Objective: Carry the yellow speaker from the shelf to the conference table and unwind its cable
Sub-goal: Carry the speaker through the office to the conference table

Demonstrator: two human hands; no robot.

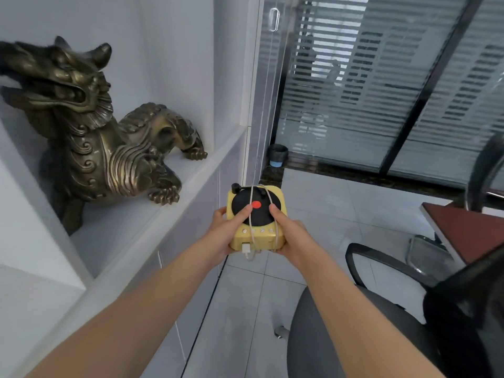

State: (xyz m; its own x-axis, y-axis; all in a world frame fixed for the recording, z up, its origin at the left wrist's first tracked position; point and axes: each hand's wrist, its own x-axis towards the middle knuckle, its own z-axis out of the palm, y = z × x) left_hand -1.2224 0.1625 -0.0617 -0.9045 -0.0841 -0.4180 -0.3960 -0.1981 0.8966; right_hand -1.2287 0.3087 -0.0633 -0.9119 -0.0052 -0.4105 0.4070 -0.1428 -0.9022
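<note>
The yellow speaker [256, 236], shaped like a small record player with a black disc and a red centre, is held in the air just past the front edge of the white shelf [174, 203]. A white cable [268, 196] is wound round it, and its white plug hangs at the front. My left hand [222, 233] grips the speaker's left side, thumb on the black disc. On the right side, my right hand [289, 230] grips it with the thumb on top. A corner of the reddish-brown conference table [461, 230] shows at the right.
A large bronze beast statue [109, 143] stands on the shelf to the left. A grey office chair [354, 323] with black armrests sits below right, by the table. Glass partitions with blinds [381, 91] close the back, with a small bin [278, 155] on the tiled floor.
</note>
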